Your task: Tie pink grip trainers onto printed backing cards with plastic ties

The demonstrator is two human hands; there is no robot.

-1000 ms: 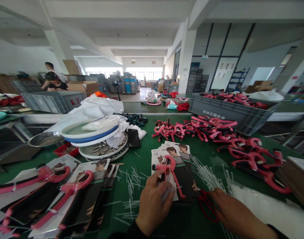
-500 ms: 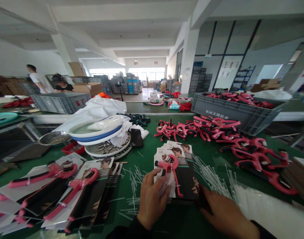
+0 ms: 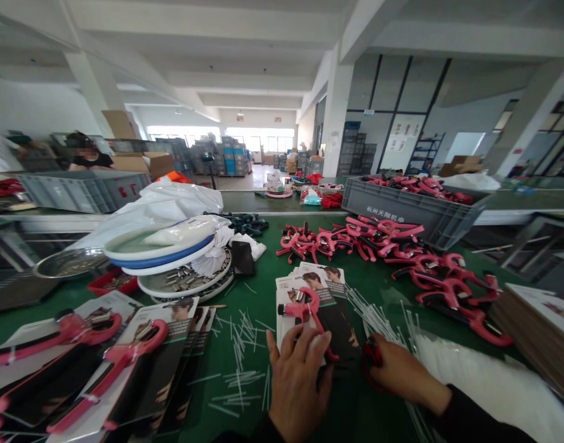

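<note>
My left hand (image 3: 297, 381) lies over the handles of pink pliers (image 3: 313, 303), its fingers spread and touching them. The pliers, with a curved jaw and dark grips, rest on a stack of printed cards (image 3: 334, 311). To the right, my right hand (image 3: 397, 369) is closed around scissors (image 3: 370, 363) with red loop handles, low over the table; their blades are hidden. White cable ties (image 3: 374, 314) lie just beyond this hand, and more are scattered left of the cards. Carded pliers (image 3: 134, 351) are piled at the left, with white ties around their handles.
Loose pink pliers (image 3: 448, 280) form a heap behind and to the right, before a grey crate (image 3: 402, 212) holding more. Stacked round trays (image 3: 148, 261) with metal parts stand left. A clear bag (image 3: 485, 387) and a card stack (image 3: 526, 332) lie right. A person (image 3: 90, 154) sits beyond.
My left hand has slid lower over the pliers, its fingers now flatter. My right hand has moved slightly off the cards, showing the red handles. The view has swung right.
</note>
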